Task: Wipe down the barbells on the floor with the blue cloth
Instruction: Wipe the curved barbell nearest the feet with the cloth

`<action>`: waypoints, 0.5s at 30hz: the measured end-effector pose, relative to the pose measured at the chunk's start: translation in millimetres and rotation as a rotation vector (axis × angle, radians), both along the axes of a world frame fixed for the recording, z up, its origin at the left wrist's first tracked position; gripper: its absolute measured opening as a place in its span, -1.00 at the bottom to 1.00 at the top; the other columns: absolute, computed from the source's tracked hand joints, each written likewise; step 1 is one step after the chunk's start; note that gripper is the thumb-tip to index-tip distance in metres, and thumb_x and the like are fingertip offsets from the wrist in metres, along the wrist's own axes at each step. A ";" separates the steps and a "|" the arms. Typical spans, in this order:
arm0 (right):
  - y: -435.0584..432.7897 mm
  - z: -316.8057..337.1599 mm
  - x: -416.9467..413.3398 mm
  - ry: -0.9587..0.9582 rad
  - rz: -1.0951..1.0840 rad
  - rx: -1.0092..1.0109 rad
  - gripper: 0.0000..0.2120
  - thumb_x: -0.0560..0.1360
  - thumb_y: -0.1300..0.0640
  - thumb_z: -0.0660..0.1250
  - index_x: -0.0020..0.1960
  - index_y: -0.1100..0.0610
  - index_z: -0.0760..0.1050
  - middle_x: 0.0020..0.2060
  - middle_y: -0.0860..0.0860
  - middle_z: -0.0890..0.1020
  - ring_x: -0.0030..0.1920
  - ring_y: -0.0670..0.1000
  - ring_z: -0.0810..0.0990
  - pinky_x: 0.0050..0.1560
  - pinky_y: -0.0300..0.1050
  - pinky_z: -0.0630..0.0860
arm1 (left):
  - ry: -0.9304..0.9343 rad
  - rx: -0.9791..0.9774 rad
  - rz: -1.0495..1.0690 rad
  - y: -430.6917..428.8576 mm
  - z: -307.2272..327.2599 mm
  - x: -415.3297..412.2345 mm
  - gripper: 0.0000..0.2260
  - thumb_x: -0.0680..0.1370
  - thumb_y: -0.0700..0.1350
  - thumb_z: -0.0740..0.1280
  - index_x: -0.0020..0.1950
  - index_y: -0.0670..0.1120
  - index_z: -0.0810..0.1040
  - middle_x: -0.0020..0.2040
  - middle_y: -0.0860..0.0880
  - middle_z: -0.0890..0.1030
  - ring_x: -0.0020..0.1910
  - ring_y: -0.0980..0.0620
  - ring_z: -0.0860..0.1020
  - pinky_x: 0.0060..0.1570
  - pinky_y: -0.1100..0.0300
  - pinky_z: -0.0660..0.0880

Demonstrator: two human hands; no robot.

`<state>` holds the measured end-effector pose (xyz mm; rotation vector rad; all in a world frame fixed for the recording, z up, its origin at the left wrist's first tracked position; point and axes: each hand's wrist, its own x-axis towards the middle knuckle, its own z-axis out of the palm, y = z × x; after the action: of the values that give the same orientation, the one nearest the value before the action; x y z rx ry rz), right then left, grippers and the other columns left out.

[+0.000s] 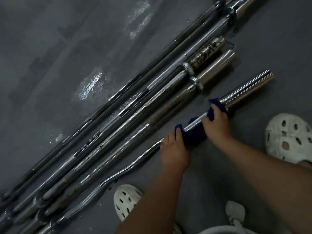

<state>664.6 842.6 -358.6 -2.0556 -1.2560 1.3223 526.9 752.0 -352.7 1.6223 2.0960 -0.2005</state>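
Several barbells (pixel 135 105) lie side by side on the grey floor, running from lower left to upper right. The nearest one is a chrome curl bar (pixel 128 168) with a wavy shaft and a shiny sleeve (pixel 248 92). A dark blue cloth (pixel 195 132) is wrapped under and around its shaft just below the sleeve collar. My left hand (pixel 173 151) grips the cloth's lower end on the bar. My right hand (pixel 217 124) grips the cloth's upper end against the collar. Much of the cloth is hidden under my hands.
My feet in white perforated clogs stand close by, one (pixel 126 201) below the curl bar, the other (pixel 288 137) at the right. Wet shiny patches (pixel 91 85) mark the floor left of the bars. One sleeve (pixel 204 54) looks rusty and mottled.
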 end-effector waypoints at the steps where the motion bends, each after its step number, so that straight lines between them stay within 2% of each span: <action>1: -7.1 3.0 -5.6 -0.048 0.112 -0.024 -0.41 0.53 0.14 0.30 0.53 0.03 0.23 0.40 0.19 0.31 0.34 0.21 0.40 0.32 -0.06 0.33 | 0.034 0.012 0.004 1.9 -0.2 3.7 -0.26 0.43 0.06 0.41 0.55 -0.09 0.22 0.39 -0.07 0.42 0.30 -0.11 0.43 0.27 -0.03 0.40; 4: -39.4 -1.3 -14.6 -0.096 0.676 -0.061 -0.32 0.49 0.17 0.28 0.56 -0.08 0.14 0.38 0.14 0.38 0.27 0.18 0.47 0.30 0.00 0.42 | 0.096 0.085 0.008 4.3 -5.2 12.9 -0.37 0.41 0.03 0.41 0.43 -0.14 0.38 0.23 -0.08 0.54 0.14 -0.09 0.54 0.12 -0.02 0.45; 5: -40.4 -5.1 -10.8 -0.081 0.781 -0.042 -0.31 0.46 0.20 0.27 0.55 -0.08 0.17 0.37 0.12 0.43 0.27 0.16 0.49 0.30 0.00 0.43 | 0.096 0.097 0.002 6.7 -5.8 12.5 -0.42 0.43 0.01 0.40 0.41 -0.14 0.40 0.21 -0.08 0.56 0.13 -0.09 0.55 0.11 -0.02 0.44; 6: -34.2 -8.4 -5.4 -0.068 0.775 0.013 -0.33 0.44 0.24 0.27 0.52 -0.05 0.25 0.36 0.11 0.47 0.27 0.14 0.50 0.32 -0.02 0.42 | 0.077 0.100 -0.005 10.5 -7.2 10.0 -0.45 0.45 0.00 0.40 0.40 -0.11 0.41 0.20 -0.08 0.57 0.12 -0.10 0.56 0.12 -0.02 0.43; 8: -15.1 -11.7 8.2 -0.083 0.511 0.130 -0.42 0.42 0.33 0.27 0.42 0.07 0.41 0.32 0.13 0.51 0.28 0.14 0.49 0.34 -0.06 0.37 | 0.014 0.085 -0.049 22.1 -8.7 0.8 -0.54 0.52 0.03 0.35 0.40 -0.04 0.40 0.22 -0.06 0.56 0.16 -0.11 0.55 0.17 -0.01 0.36; 10: -9.5 -11.8 17.1 -0.203 0.340 0.197 -0.47 0.43 0.34 0.30 0.39 0.15 0.44 0.26 0.20 0.48 0.23 0.20 0.48 0.30 -0.01 0.38 | -0.089 0.048 -0.064 34.8 -10.5 -12.3 -0.61 0.57 0.07 0.30 0.37 0.02 0.41 0.23 -0.06 0.56 0.19 -0.12 0.53 0.18 0.01 0.34; 12: -23.2 -14.0 10.0 -0.424 0.464 0.270 -0.40 0.38 0.29 0.38 0.41 0.18 0.42 0.19 0.26 0.45 0.15 0.27 0.47 0.22 0.09 0.44 | -0.184 0.020 -0.083 39.5 -13.5 -24.4 -0.66 0.56 0.09 0.28 0.32 0.06 0.45 0.20 -0.06 0.58 0.16 -0.14 0.54 0.13 0.03 0.40; 15: -48.9 -17.7 1.3 -0.524 0.938 0.521 -0.32 0.25 0.20 0.44 0.37 0.14 0.46 0.16 0.23 0.48 0.09 0.27 0.51 0.01 0.11 0.53 | -0.215 0.065 -0.156 30.6 -13.5 -39.9 -0.59 0.52 0.05 0.25 0.38 0.07 0.45 0.23 -0.04 0.54 0.17 -0.13 0.52 0.14 0.00 0.45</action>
<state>665.9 793.7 -376.3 -1.4775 -2.6594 0.5754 487.0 782.6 -366.2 1.7630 1.8340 -0.0084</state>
